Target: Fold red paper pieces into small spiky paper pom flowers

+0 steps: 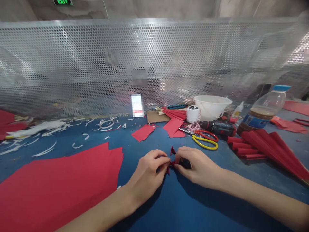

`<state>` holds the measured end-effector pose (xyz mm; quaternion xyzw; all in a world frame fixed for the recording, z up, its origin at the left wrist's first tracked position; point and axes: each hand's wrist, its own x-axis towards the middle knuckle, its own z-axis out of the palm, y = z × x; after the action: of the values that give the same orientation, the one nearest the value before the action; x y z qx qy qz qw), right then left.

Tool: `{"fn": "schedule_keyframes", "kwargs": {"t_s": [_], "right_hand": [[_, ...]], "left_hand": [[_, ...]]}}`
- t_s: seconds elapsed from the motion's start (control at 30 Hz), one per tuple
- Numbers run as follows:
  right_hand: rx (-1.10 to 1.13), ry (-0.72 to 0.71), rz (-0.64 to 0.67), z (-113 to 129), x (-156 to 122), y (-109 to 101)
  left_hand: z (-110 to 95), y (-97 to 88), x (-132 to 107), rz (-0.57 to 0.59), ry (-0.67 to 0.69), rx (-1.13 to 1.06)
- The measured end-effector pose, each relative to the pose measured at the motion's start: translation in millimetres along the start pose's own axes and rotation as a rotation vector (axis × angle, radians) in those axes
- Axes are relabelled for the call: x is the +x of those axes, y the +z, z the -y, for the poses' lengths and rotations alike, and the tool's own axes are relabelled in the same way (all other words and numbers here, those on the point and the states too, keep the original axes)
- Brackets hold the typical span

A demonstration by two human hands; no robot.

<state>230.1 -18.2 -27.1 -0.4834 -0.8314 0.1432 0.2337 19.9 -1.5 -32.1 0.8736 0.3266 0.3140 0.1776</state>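
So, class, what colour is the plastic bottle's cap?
The cap is light blue, clearest in the head view.

"What are the hands holding?"

"A little red paper piece (172,164). It looks folded, and it has sharp points. One point sticks up, and one pokes down."

"Which hand has it?"

"Both! The left hand (146,174) pinches it from one side, and the right hand (198,167) pinches it from the other. The fingertips nearly meet in the middle."

"Is there anything else in there?"

"Yes, a dark bit (185,163) right by the right hand's fingers. (It is too dark and small to tell what it is.)"

"Where is the red piece?"

"Up in the air, just above the blue table top."
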Motion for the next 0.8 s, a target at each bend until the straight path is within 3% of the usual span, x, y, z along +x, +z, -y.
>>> {"fn": "schedule_keyframes", "kwargs": {"t_s": [0.27,0.47,0.8], "right_hand": [[-0.114,-0.032,-0.07,3.4,-5.9,11.6],[-0.166,-0.094,-0.088,4.8,-6.3,14.1],[-0.036,-0.08,-0.045,3.9,-5.4,7.1]], "left_hand": [[-2.0,3.3,-3.9,0.06,0.165,0.227],[-3.0,1.9,-4.1,0.052,0.162,0.194],[-2.4,0.9,-2.2,0.044,0.116,0.102]]}}
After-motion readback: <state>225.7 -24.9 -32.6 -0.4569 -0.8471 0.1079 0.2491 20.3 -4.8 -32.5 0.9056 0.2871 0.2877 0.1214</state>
